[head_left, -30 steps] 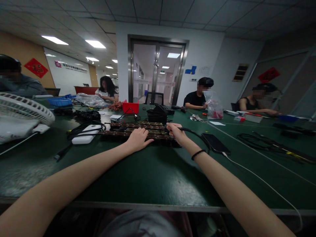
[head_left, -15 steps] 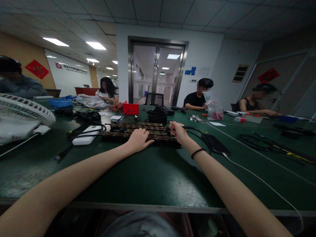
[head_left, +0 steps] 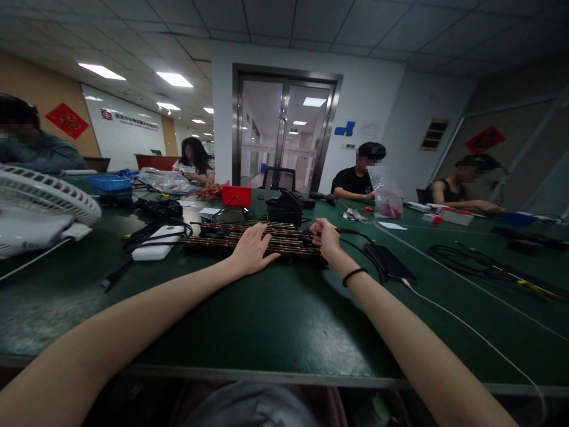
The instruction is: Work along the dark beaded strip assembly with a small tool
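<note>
Several thin copper-coloured strands (head_left: 217,242) run side by side across a dark rack (head_left: 302,256) on the green table. My left hand (head_left: 252,248) lies palm down on the strands, its fingers stretched forward and the thumb out to the right. At the right end of the rack my right hand (head_left: 326,239) has its fingers curled in a pinch. A black cable (head_left: 351,232) runs rightward from behind this hand. What its fingertips hold is too small and dark to make out.
A white power bank (head_left: 157,244) and a white fan (head_left: 42,198) stand left. A phone (head_left: 391,262) with a white cord lies right. Behind the rack are a black device (head_left: 284,207) and a red box (head_left: 236,195). Several people sit around the table.
My right hand has shifted slightly right, away from the ends of the strands. The fingers of my left hand have spread and straightened a little over the strands.
</note>
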Demonstrator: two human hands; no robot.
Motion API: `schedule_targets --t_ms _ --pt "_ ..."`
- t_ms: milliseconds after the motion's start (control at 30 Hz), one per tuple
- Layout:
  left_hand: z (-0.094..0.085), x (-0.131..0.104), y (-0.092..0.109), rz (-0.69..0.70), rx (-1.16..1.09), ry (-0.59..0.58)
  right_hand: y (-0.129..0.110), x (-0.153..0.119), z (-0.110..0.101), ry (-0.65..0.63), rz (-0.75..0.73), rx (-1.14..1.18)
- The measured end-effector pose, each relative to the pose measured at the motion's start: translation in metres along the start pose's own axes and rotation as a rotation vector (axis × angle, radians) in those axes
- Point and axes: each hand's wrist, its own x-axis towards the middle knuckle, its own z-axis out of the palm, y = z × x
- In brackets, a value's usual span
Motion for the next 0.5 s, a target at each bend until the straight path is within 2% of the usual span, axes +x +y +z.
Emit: schedule_targets --t_ms 500 --pt "-0.0018 -0.0026 0.0007 0.031 -0.018 0.050 0.0092 -0.0018 0.0016 -0.040 -0.143 -0.101"
